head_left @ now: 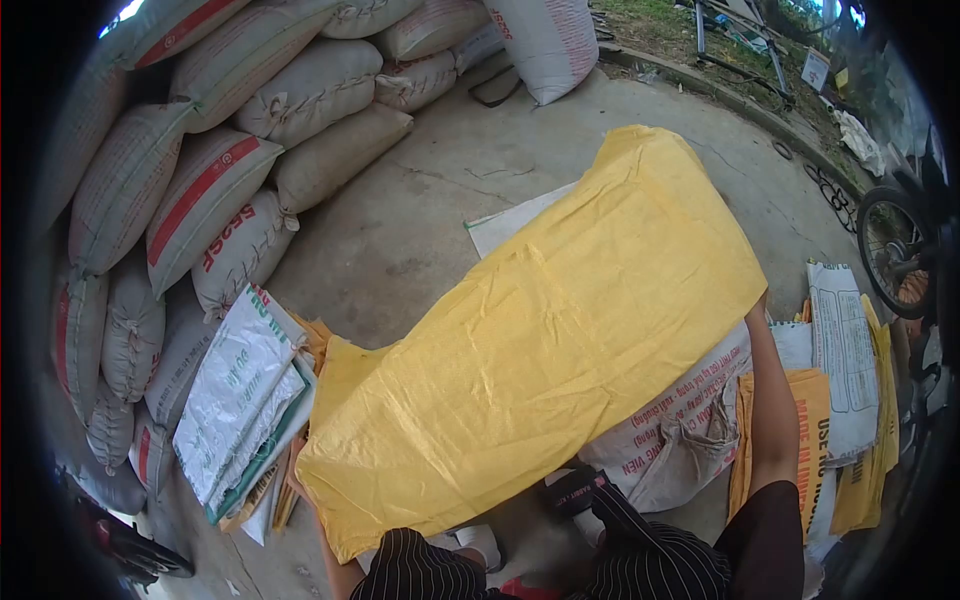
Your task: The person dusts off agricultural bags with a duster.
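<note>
Yellow sack (545,330), concrete (390,240) past edges

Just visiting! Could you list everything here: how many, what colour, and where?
Yellow woven sack: one, yellow, centre
Printed flat sack: one, whitish with red print, partly behind the yellow one
Filled sacks: over a dozen, whitish, some red-striped, stacked left
Upright sack: one, white with red print, top centre
Folded sacks: several, white, green, orange, lower left
Flat sacks: several, white, orange-yellow, right
Concrete floor: grey, throughout
Spoked wheel: one, black, right
Metal frame: one, grey, top right
Striped trousers: black, pale stripes, bottom
Left hand: one, bare, sack's left edge, grip mostly hidden
Right hand: one, bare, sack's right edge, grip mostly hidden
</note>
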`<action>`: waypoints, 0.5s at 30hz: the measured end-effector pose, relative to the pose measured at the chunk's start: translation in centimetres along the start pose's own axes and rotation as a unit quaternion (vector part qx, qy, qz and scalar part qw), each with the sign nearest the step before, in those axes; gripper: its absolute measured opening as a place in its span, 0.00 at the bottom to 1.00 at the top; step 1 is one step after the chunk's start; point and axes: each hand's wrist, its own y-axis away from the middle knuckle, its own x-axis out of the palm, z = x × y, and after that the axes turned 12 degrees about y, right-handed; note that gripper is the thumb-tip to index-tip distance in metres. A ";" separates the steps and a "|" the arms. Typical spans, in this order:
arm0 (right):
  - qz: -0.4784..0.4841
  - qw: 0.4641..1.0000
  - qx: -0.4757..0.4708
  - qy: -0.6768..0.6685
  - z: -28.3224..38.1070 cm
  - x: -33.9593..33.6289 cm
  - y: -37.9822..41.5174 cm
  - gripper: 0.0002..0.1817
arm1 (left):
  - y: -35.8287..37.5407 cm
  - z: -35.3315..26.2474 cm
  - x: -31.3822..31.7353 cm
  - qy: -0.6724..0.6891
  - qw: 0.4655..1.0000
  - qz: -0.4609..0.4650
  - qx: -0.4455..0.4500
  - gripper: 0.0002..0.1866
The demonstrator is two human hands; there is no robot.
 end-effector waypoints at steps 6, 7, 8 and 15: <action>0.080 0.937 0.184 -0.285 -13.1 0.3 -3.3 0.20 | -0.2 1.4 -0.7 0.084 0.991 0.076 -0.067 0.19; 0.090 0.931 0.197 -0.292 -14.6 0.5 -2.7 0.21 | 0.0 3.0 -1.8 0.085 0.991 0.073 -0.072 0.19; 0.093 0.933 0.197 -0.288 -14.0 -1.1 -1.5 0.21 | 0.0 5.6 -3.4 0.035 0.990 0.096 -0.101 0.18; -0.111 0.881 0.441 -0.131 -4.7 -5.7 8.5 0.27 | 5.9 7.9 -1.6 0.283 0.895 -0.030 -0.343 0.21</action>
